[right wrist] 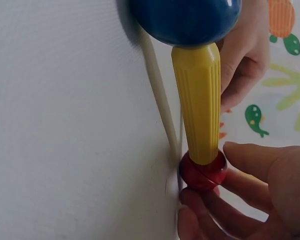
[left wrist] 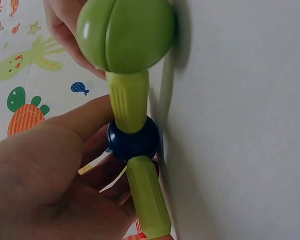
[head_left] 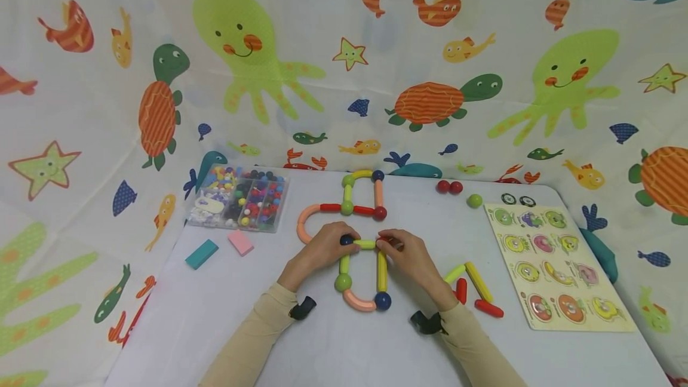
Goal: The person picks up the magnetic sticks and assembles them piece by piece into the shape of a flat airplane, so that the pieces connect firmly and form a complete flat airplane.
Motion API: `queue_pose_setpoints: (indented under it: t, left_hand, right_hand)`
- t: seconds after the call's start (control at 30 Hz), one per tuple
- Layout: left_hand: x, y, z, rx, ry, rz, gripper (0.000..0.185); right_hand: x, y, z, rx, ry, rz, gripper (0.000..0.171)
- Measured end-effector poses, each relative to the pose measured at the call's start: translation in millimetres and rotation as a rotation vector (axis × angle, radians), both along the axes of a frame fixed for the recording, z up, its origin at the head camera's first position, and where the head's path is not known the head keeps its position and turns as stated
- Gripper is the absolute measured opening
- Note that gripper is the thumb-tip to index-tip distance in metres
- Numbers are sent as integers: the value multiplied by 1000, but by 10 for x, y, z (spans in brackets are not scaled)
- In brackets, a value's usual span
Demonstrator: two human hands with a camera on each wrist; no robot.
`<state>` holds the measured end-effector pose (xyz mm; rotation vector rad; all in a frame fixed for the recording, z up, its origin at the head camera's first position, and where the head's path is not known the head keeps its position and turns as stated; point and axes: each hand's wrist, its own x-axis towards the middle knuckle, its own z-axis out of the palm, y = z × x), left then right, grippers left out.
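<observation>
In the head view a closed loop of magnetic rods and balls lies between the hands. My left hand holds the navy ball at the loop's upper left corner, thumb on one side and fingers on the other. At the upper right corner my right hand pinches a red ball. A short lime rod bridges these two balls. Down the sides run another lime rod and a yellow rod. They meet a green ball and a navy ball, which a curved peach rod joins.
Beyond the hands lies a second rod-and-ball figure. Loose rods rest right of the right wrist. A fruit puzzle board stands further right, a bead box back left, with teal and pink blocks before it.
</observation>
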<state>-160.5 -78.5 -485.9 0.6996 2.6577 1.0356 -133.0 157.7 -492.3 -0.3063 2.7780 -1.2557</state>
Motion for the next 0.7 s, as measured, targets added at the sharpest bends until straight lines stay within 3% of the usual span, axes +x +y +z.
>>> queue_pose_setpoints:
  t: [0.27, 0.4, 0.7]
  left_hand:
    - [11, 4, 29, 3, -19, 1, 25]
    - [6, 12, 40, 5, -19, -1, 26]
    - [31, 3, 28, 20, -33, 9, 27]
  right_hand:
    - [31, 11, 66, 9, -8, -2, 34]
    - [28, 87, 144, -12, -10, -49, 37]
    - [103, 610, 372, -42, 172, -189, 32]
